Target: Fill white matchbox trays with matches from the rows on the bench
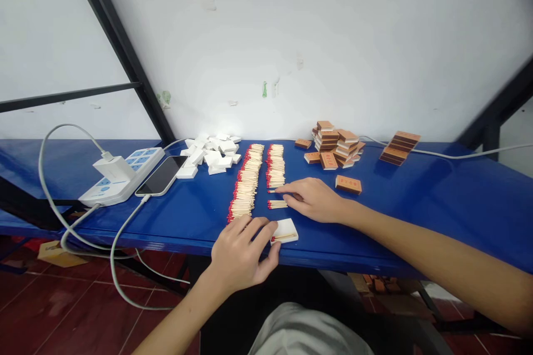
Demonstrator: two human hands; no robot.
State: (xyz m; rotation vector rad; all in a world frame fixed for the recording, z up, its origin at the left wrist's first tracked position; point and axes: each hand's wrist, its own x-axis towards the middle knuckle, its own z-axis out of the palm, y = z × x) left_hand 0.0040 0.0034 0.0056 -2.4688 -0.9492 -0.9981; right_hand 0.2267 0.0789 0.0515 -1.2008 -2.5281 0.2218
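Observation:
My left hand (245, 252) is at the table's front edge, its fingers and thumb curled about the left end of a white matchbox tray (287, 227). A red-headed match or two lie in this tray. Farther back, my right hand (314, 199) reaches in from the right. Its index finger stretches out and touches the near end of a row of matches (275, 166), with the thumb a little apart. A small group of matches (277, 204) lies separate, close to the right thumb. To the left runs a longer row of matches (245, 183), heads facing left.
White empty trays (212, 151) lie heaped at the back left. Brown matchboxes (337, 144) are piled at back right, near a single matchbox (348, 184) and an unfolded sleeve (400, 148). A phone (161, 175) and power strip (125, 177) with cables occupy the left.

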